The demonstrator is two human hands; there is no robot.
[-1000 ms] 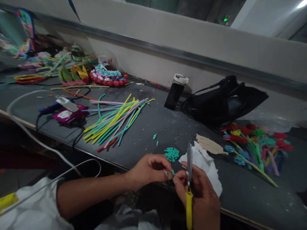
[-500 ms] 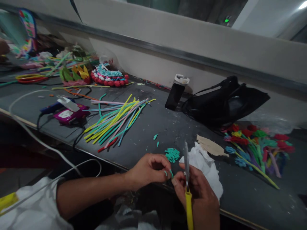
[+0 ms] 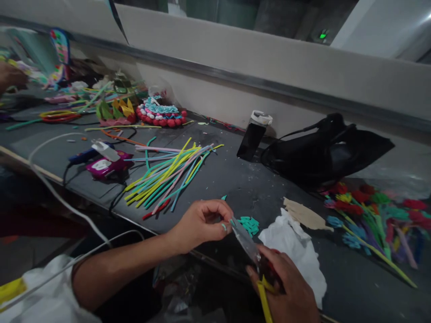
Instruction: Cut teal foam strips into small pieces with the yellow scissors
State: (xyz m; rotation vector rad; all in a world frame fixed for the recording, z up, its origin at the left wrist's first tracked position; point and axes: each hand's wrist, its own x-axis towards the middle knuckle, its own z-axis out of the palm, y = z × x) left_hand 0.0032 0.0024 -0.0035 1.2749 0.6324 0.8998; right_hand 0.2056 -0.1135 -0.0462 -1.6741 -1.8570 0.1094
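My left hand point(image 3: 201, 228) is closed in a pinch on a small teal strip, mostly hidden by the fingertips. A pair of scissors point(image 3: 245, 242) with yellow handles is held in my right hand point(image 3: 289, 285), its fingers around the handles. The blades point up and left, and their tips meet the teal strip at my left fingertips. Just behind the blades lies a small pile of cut teal pieces point(image 3: 249, 225) on the dark table. A crumpled white cloth or paper point(image 3: 298, 246) rests beside my right hand.
Coloured thin strips point(image 3: 168, 175) lie left of centre, near a purple glue-gun-like tool point(image 3: 104, 168) and a white cable point(image 3: 60, 190). At the back stand a dark bottle point(image 3: 251, 139) and a black bag point(image 3: 313, 152). Craft flowers point(image 3: 373, 215) are at right; another person's hand point(image 3: 12, 76), far left.
My right hand has turned the scissors from upright to leaning left, bringing the blades to the strip. The right fingertips have left the strip; my left hand still pinches it. The view has shifted slightly.
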